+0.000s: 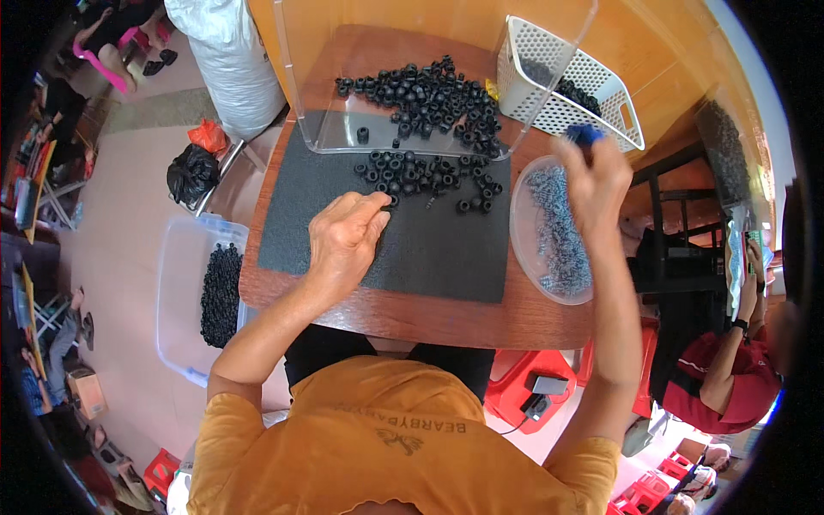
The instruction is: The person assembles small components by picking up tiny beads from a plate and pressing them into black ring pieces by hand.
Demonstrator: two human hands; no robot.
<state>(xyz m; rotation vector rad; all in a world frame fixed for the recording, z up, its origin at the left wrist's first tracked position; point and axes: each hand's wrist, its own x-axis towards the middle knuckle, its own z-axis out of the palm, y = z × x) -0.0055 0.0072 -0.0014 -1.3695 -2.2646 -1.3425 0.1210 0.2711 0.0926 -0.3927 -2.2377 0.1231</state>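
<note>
My left hand (348,232) is closed over the dark mat (300,197), its thumb and index finger pinching a small black hollow part (393,201). Just beyond it lies a loose heap of similar black parts (412,174). My right hand (598,178), smeared by motion, is raised above a round transparent tub (525,266) and closed on a dark blue object (585,135) whose kind I cannot make out. Many tiny blue-grey pieces (560,236) fill the tub. One small thin piece (431,202) rests on the mat.
A transparent bin (322,142) on the table's far side holds more black parts. Behind it on the right stands a white perforated basket (549,107). On the floor at left are a transparent box (176,292) with black pieces and a white sack (227,69). A co-worker (721,378) is at right.
</note>
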